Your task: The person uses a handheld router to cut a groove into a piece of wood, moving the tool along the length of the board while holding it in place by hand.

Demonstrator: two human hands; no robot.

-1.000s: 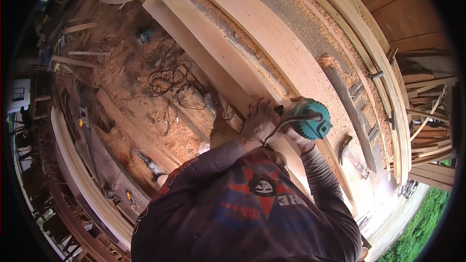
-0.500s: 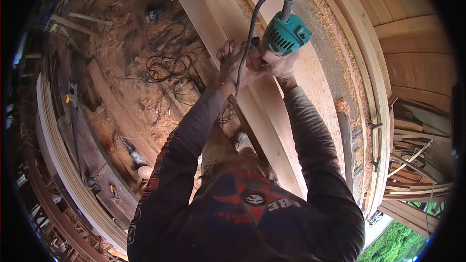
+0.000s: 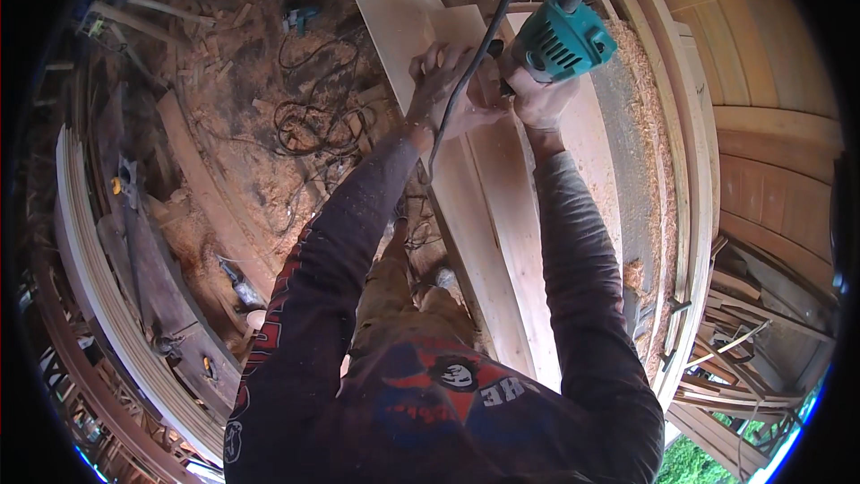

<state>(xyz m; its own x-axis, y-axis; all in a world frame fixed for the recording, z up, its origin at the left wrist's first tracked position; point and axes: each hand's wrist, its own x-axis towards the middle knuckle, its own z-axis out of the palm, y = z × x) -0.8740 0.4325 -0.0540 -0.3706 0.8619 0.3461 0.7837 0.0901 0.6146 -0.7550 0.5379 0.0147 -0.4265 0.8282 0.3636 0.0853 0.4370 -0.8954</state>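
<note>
My right hand (image 3: pixel 544 100) is wrapped round the lower body of a teal corded router (image 3: pixel 564 40), which stands over a long pale board (image 3: pixel 506 188). From the router's top a black cord loops down past my left wrist. Beside the tool, my left hand (image 3: pixel 448 90) lies on the board with its fingers apart and slightly bent, its thumb stretched toward the router's base. The base and the bit are hidden behind my hands. A second pale board (image 3: pixel 387 0) lies along the left edge of the first.
Sawdust coats the bench (image 3: pixel 640 134) on the right, where long wood strips (image 3: pixel 685 125) run along its edge. Tangled black cord (image 3: pixel 313 125) and another teal tool (image 3: pixel 300 16) lie on the littered floor. Panelled wood (image 3: pixel 775 63) stands at right; stacked strips (image 3: pixel 107 287) at left.
My hands and the router sit farther up and to the right in the picture, while the whole view has shifted somewhat. My right hand keeps its hold on the router.
</note>
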